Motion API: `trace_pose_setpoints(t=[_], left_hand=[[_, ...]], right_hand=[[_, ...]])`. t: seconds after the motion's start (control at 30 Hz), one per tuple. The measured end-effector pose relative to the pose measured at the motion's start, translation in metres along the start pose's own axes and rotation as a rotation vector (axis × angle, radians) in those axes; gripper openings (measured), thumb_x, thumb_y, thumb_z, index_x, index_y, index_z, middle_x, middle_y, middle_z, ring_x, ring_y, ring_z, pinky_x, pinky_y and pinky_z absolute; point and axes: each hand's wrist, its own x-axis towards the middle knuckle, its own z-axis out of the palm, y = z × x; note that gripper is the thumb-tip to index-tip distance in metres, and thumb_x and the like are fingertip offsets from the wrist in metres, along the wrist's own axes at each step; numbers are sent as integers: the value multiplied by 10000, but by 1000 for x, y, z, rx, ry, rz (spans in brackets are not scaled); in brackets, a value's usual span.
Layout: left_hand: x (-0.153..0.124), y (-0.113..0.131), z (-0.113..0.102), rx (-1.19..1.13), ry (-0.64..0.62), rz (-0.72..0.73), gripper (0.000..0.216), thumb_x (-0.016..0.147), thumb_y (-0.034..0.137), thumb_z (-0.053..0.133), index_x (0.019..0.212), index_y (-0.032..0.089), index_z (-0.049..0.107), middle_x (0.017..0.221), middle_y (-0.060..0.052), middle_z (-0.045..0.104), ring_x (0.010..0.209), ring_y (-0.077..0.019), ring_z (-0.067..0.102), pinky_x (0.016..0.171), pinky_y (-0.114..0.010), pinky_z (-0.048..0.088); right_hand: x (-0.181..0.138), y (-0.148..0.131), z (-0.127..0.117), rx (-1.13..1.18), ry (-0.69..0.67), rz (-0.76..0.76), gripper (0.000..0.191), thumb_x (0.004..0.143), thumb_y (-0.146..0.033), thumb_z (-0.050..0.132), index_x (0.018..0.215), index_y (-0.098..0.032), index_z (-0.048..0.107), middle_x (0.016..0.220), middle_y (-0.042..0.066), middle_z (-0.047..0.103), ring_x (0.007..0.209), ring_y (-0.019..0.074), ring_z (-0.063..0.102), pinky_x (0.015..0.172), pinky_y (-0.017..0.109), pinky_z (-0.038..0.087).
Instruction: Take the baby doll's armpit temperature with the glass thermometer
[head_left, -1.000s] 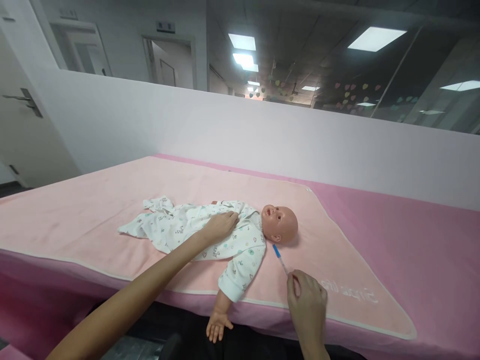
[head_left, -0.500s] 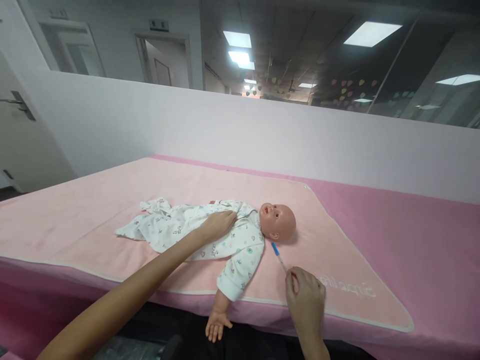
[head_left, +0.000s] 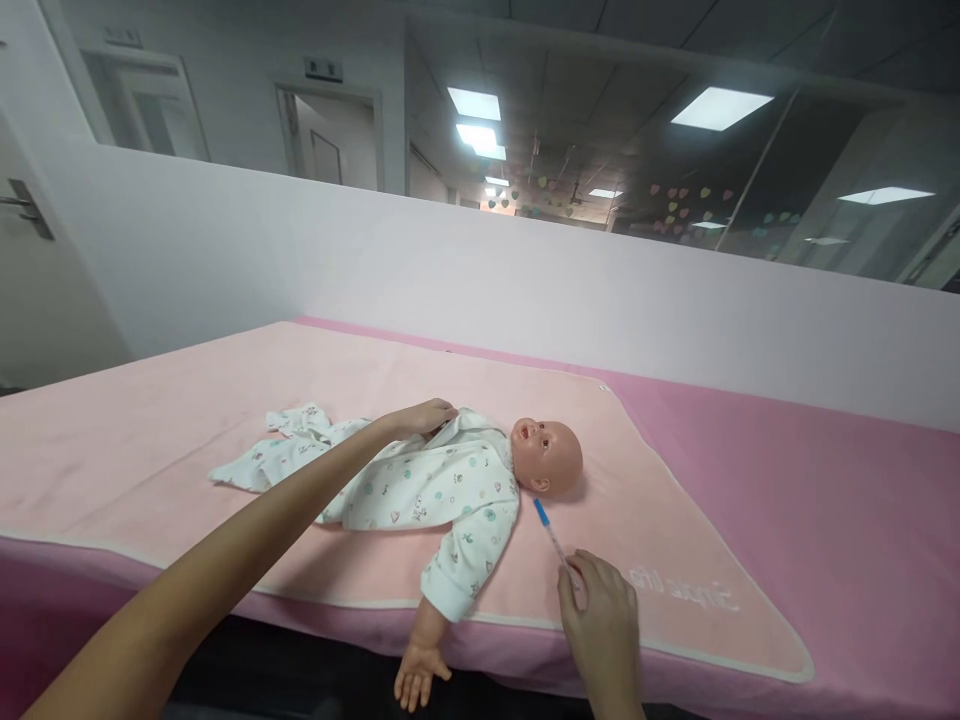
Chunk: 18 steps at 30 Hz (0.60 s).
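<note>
A baby doll (head_left: 551, 455) in a white printed romper (head_left: 420, 480) lies on its back on a pale pink blanket (head_left: 187, 430), head to the right. My left hand (head_left: 420, 417) reaches over the doll's chest and rests on the far side of the romper, fingers curled on the cloth. My right hand (head_left: 600, 615) is near the blanket's front edge, pinching the end of a thin thermometer (head_left: 547, 530) with a blue tip. The blue tip points at the doll's neck and near shoulder. The doll's bare near hand (head_left: 416, 680) hangs over the table edge.
The blanket covers a darker pink table top (head_left: 825, 500). A low white partition wall (head_left: 525, 280) runs behind it, with glass above. A door with a handle (head_left: 26, 205) is at the far left.
My left hand has slid from the middle of the doll's chest to the far side of the romper. My right hand with the thermometer has stayed in place beside the doll's head.
</note>
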Motion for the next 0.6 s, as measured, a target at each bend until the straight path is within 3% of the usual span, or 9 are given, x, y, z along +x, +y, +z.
trace_pose_setpoints(t=[0.2,0.4,0.6], left_hand=[[6,9,-14,-36,1,-45,426,670,543,531,841,156,580,890,-53,629,748,-179,571,579,-233,452],[17,23,-49,158,-253,-41,499,600,553,634,950,197,630,956,-58,657,793,-193,604,646,-230,476],[32,28,-62,291,-188,33,464,610,535,631,901,176,663,920,-56,670,779,-189,602,634,-216,482]], right_hand=[[-3,0,0,-16,24,52,248,822,-340,431,832,-168,608,863,70,660,824,216,568,746,322,361],[-7,0,-5,-92,47,144,312,839,-355,379,706,-193,611,865,71,660,793,240,553,690,334,356],[3,-2,-20,7,-58,235,395,852,-432,328,760,-195,631,653,57,644,625,216,548,607,312,363]])
